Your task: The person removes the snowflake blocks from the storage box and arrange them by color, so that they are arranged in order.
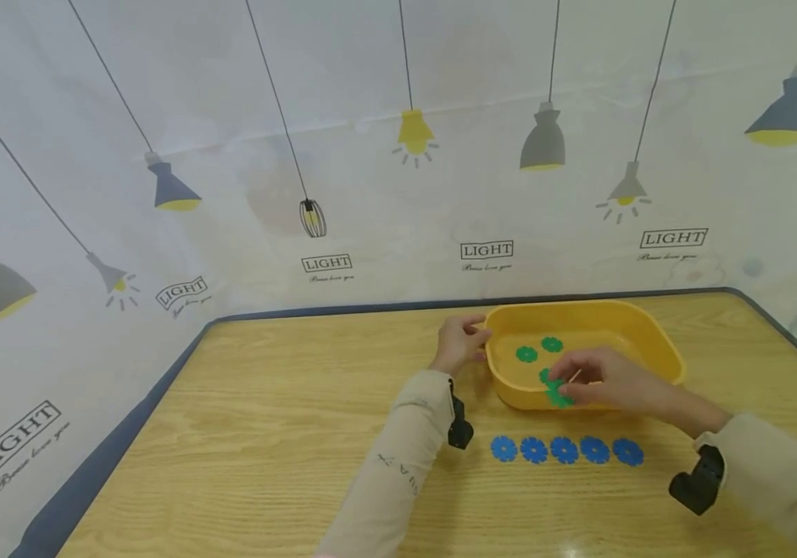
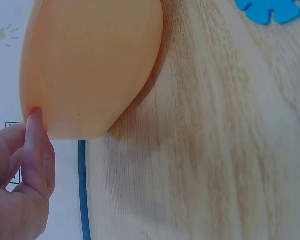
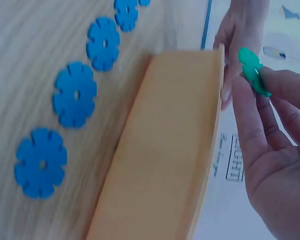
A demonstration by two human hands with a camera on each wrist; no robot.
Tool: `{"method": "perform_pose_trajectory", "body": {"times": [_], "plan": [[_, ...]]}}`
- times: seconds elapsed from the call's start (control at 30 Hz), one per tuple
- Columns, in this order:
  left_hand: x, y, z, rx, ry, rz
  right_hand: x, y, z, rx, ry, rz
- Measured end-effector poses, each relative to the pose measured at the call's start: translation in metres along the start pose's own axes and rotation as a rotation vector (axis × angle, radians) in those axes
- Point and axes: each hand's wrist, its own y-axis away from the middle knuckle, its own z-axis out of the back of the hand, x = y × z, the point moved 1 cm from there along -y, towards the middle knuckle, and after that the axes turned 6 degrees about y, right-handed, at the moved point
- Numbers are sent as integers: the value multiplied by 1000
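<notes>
My left hand [image 1: 459,345] grips the left end of a yellow plastic basin [image 1: 510,394] at its rim; in the left wrist view its fingertips touch the wall near the edge. Between thumb and fingers, my right hand [image 1: 614,381] pinches a green snowflake disc [image 3: 254,72], held just above the basin's front rim. Inside the basin lie a green disc [image 1: 527,354], another green disc [image 1: 551,344] and a third green disc [image 1: 546,376], partly hidden by the held one. In front of the basin, several blue snowflake discs [image 1: 564,450] form a straight row.
The wooden table [image 1: 286,411] extends left of the basin and toward the front. Behind it hangs a white wall covering [image 1: 384,201] printed with lamps. A black wrist mount [image 1: 461,426] sits on the left sleeve, and another black mount [image 1: 699,480] on the right.
</notes>
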Motion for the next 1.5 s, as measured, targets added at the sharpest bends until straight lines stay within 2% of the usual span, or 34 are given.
{"method": "perform_pose_trajectory", "body": {"times": [0.1, 0.2, 0.33, 0.53, 0.87, 1.07, 1.5], "plan": [[1, -1, 0, -2, 0, -3, 3, -1, -11, 24, -12, 66], [1, -1, 1, 0, 2, -3, 5, -1, -24, 78, -86, 90], [1, 0, 0, 2, 6, -3, 3, 1, -42, 137, -145, 84], [0, 2, -1, 2, 18, -10, -3, 1, -62, 179, -165, 85], [0, 0, -1, -3, 7, -5, -1, 0, -84, 173, -112, -19], [1, -1, -1, -12, -2, -2, 2, -2, -92, 131, -27, -46], [1, -2, -1, -3, -11, -8, 8, -3, -96, 108, 43, 76]]}}
